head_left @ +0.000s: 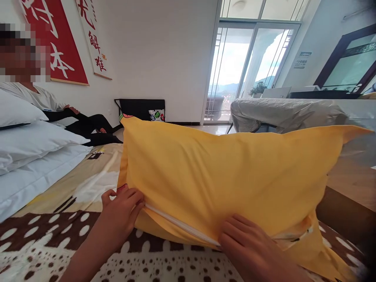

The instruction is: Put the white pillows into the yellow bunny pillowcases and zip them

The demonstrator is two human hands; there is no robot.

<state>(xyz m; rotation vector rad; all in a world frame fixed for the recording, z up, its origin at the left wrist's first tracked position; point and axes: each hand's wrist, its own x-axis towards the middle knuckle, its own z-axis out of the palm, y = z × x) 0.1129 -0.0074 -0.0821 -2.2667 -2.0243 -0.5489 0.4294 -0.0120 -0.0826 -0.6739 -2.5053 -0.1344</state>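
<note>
A yellow pillowcase (223, 168) with a pillow inside stands on its long edge on the bed. Along its lower edge runs a white zipper (182, 225), closed between my two hands. My left hand (122, 211) pinches the case's edge at the zipper's left end. Farther right, my right hand (249, 243) has its fingers curled on the zipper, and its fingertips hide the pull. To the right of that hand the zipper opening (293, 235) gapes, and pale fabric shows in it.
White pillows (35, 145) are stacked at the left on the patterned bedspread (96, 184). Behind them sits a person (44, 98). A black chair (138, 107) stands by the wall. A plastic-covered piece of furniture (282, 111) stands beyond the pillowcase, near glass doors (249, 66).
</note>
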